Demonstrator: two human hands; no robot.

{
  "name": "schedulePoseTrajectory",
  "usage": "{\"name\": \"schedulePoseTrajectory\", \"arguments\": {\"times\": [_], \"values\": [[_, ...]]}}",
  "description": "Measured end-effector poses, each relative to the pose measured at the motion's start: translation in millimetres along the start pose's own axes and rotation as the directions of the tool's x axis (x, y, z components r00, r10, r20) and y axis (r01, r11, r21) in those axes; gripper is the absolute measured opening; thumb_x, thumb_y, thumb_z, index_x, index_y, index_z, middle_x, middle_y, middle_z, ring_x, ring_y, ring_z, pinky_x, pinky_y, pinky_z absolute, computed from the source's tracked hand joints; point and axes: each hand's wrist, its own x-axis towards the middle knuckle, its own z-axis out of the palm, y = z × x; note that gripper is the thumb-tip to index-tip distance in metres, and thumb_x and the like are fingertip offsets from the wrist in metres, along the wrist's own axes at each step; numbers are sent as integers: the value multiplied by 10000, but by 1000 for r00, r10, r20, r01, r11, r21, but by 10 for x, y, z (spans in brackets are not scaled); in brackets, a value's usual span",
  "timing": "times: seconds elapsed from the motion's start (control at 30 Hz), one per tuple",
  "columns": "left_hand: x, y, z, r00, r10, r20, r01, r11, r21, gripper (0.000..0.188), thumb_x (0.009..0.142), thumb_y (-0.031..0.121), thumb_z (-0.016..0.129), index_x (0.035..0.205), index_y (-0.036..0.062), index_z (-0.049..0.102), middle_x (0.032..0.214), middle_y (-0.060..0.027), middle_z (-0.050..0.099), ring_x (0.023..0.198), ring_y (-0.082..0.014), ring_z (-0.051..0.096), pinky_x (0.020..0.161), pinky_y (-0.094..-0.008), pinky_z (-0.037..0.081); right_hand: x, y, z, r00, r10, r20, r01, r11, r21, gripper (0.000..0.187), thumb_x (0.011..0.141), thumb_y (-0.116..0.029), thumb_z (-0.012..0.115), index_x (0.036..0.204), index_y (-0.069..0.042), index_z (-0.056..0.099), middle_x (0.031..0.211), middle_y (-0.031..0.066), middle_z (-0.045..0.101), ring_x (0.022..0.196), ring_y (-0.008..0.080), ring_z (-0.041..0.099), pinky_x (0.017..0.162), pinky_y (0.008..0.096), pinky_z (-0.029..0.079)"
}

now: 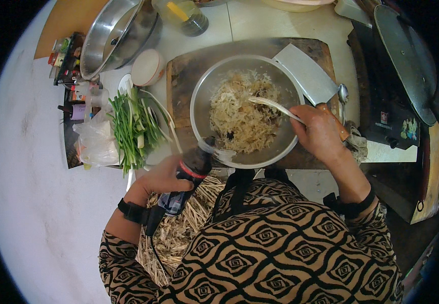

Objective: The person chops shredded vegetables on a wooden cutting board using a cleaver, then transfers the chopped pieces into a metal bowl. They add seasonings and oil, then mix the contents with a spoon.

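My left hand (161, 180) is closed around a plastic bottle of dark liquid (195, 164) with a black and red label. The bottle's neck end tilts up against the near-left rim of a steel bowl (197, 109). Shredded pale food (245, 119) with darker patches fills much of the bowl. In my right hand (322, 134) is the handle of a pale, slender stirring utensil (278, 105); its far end lies on the shreds, and its exact kind is unclear. A cleaver (308, 76) rests at the bowl's right, its wooden handle (333, 121) partly behind my right hand.
Under the bowl is a wooden cutting board (179, 76). Green onions (136, 129), a plastic bag (98, 142) and a small bowl (147, 67) are at left, below a large steel basin (115, 38). A metal spoon (342, 93) and a black stove (387, 119) are at right.
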Motion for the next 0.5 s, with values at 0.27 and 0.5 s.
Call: {"name": "schedulePoseTrajectory", "arguments": {"times": [0.27, 0.5], "values": [[-13, -13, 56, 999, 36, -32, -39, 996, -84, 714, 668, 233, 734, 1282, -39, 492, 1203, -189, 603, 1132, -279, 555, 1014, -353, 388, 7, 9, -11, 1000, -23, 15, 23, 1000, 12, 156, 804, -76, 632, 958, -50, 633, 849, 158, 650, 775, 362, 626, 683, 436, 493], [-13, 75, 80, 998, 30, -52, -33, 998, -55, 737, 661, 209, 743, 1305, -24, 470, 1231, -180, 584, 1144, -266, 546, 1017, -348, 387, 21, 18, -33, 999, -34, 12, 34, 999, 3, 153, 801, -71, 638, 953, -56, 643, 836, 147, 655, 759, 360, 618, 698, 437, 482]]}}
